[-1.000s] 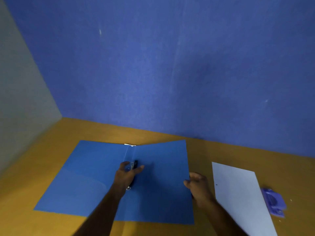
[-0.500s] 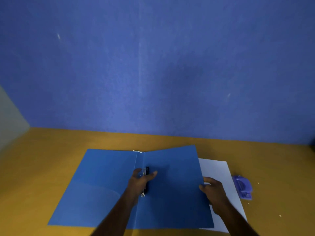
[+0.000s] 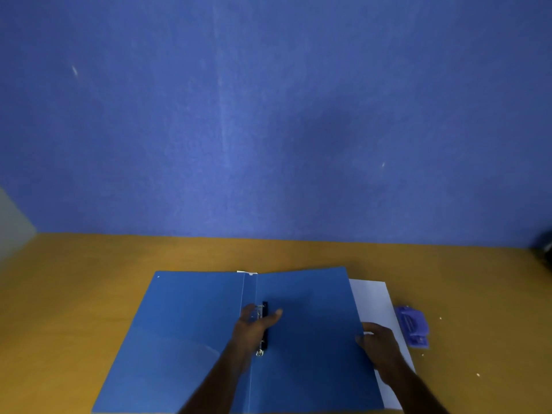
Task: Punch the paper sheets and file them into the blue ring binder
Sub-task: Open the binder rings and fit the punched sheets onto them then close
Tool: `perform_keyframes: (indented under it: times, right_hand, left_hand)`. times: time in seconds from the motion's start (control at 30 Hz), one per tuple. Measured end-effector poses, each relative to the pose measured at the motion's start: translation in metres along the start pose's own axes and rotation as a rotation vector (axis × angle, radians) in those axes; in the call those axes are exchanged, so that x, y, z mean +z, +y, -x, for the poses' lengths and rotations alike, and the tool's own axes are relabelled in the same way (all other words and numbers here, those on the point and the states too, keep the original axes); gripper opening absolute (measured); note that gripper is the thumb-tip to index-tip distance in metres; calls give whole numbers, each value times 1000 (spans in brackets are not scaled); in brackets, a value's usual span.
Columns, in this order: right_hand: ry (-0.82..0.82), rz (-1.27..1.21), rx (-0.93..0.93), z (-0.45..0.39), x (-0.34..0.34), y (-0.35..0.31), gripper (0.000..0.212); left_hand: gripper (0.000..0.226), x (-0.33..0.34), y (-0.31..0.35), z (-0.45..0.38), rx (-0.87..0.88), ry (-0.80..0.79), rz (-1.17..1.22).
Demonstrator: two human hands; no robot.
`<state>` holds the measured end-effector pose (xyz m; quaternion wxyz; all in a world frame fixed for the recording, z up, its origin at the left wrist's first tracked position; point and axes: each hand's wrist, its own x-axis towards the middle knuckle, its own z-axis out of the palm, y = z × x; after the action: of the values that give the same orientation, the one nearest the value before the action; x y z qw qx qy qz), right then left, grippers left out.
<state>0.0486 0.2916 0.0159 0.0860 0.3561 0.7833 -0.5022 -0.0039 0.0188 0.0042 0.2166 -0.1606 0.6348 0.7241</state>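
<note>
A blue ring binder [image 3: 194, 339] lies open and flat on the wooden table [image 3: 74, 294], near its front edge and left of the middle, both covers spread with a pocket on the inside of the left one. At the spine sits the black ring mechanism [image 3: 265, 324] with its metal rings. The left hand [image 3: 254, 327] rests on this mechanism, thumb on the left side and fingers on the right, curled round the upper ring. The right hand [image 3: 378, 343] pinches the outer edge of the binder's right cover, fingers curled over it. Under that cover, and sticking out to the right of it, lie white paper sheets [image 3: 375, 306]. Just right of the sheets, toward the table's right edge, sits a purple hole punch [image 3: 413, 325], with small paper specks [image 3: 440, 318] scattered on the wood beside it. A blue wall [image 3: 268, 115] rises behind the table's back edge.
</note>
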Motion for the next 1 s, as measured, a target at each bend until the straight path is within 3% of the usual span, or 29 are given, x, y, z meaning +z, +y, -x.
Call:
perform_keyframes:
  times: [0.23,0.43,0.53,0.6,0.67,0.73,0.8,1.0]
  right_hand:
    - [84,373,-109,-6,12,3,18]
    - [136,484,-43,-7,20,8,43]
    - [180,593,-171,-4,31,-4,49]
    - [117,541,-356,-3,46,-15,56]
    - [-64,518,-463,-2,64,-23,77]
    - [-254,551,-515,-4,84,-30,100]
    - [-376,635,-572,-1,100,-41,110]
    - [-390,970,-639,-2,131,-62,130]
  left_hand:
    - [111,-3,3,3,46,31,-231]
    - [115,-24,8,-5,94,-57,-673]
    - [133,-40,13,-9,143,-107,-964]
    - [135,-47,19,-11,226,-110,-1214]
    - [128,-51,19,-16,310,-86,-1423]
    - [129,-55,17,-22,327,-92,-1527]
    - [137,-56,15,-27,316,-118,-1609]
    - [148,-52,8,-33,272,-131,-1701]
